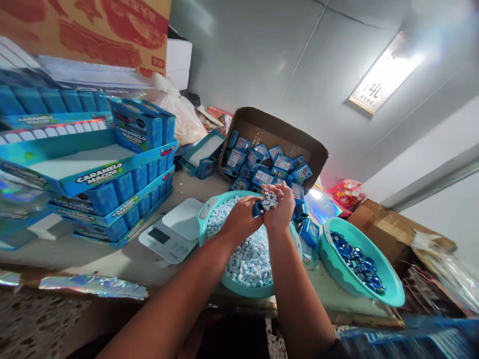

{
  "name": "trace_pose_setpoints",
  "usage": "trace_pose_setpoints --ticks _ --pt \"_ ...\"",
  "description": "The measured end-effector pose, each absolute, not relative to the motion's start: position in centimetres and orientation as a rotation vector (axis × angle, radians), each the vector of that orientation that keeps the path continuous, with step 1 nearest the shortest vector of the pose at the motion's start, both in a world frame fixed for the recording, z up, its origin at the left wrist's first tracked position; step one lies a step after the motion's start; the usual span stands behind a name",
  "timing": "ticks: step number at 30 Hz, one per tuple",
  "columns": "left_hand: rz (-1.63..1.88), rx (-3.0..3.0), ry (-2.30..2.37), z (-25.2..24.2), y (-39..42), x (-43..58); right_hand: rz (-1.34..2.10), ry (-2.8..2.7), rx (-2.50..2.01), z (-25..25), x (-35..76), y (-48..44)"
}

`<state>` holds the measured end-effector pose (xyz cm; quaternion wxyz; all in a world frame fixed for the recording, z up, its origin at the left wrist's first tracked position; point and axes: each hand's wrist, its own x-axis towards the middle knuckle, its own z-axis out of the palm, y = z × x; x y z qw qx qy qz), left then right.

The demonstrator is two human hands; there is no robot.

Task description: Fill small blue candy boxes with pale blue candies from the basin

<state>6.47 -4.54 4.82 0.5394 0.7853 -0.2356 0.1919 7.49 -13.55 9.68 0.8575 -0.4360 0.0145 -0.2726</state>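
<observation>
Both my hands meet over a teal basin (202, 234) filled with small white and pale-blue candies (249, 264). My left hand (242, 215) is wrapped round a small dark-blue tin (257, 209), mostly hidden by the fingers. Cupped against it, my right hand (281, 209) holds a heap of candies (270, 197) in its palm, right by the tin's mouth. Behind the hands, a tipped cardboard box (279, 124) is full of blue tins (263, 176).
A white digital scale (172, 242) sits left of the basin. Stacked blue display trays (101, 172) of tins stand further left. To the right, a second teal basin (392, 291) holds shiny blue lids (357, 262). Cartons (385, 224) lie at the far right.
</observation>
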Motion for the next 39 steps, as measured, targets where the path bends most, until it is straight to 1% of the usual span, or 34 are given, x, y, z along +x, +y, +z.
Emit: trace_pose_setpoints --ticks 5,12,18,27,35,39 --pt "0.430 1.890 -0.568 4.8 -4.5 6.5 -0.556 -0.016 -0.893 9.6 7.3 -13.7" --pt "0.428 1.897 -0.553 4.7 -4.6 6.5 -0.676 -0.166 -1.106 8.9 7.0 -13.2" --pt "0.416 1.882 -0.549 4.6 -4.6 6.4 -0.717 -0.148 -1.146 8.4 7.0 -13.0" --pt "0.494 1.779 -0.640 4.6 -4.7 6.5 -0.761 -0.168 -1.232 7.9 7.0 -13.0" --pt "0.472 1.713 -0.538 4.0 -4.6 7.1 -0.615 -0.269 -1.211 8.1 7.5 -13.4" --pt "0.418 1.713 -0.582 4.7 -4.5 7.1 -0.608 -0.232 -1.186 8.1 8.0 -13.8"
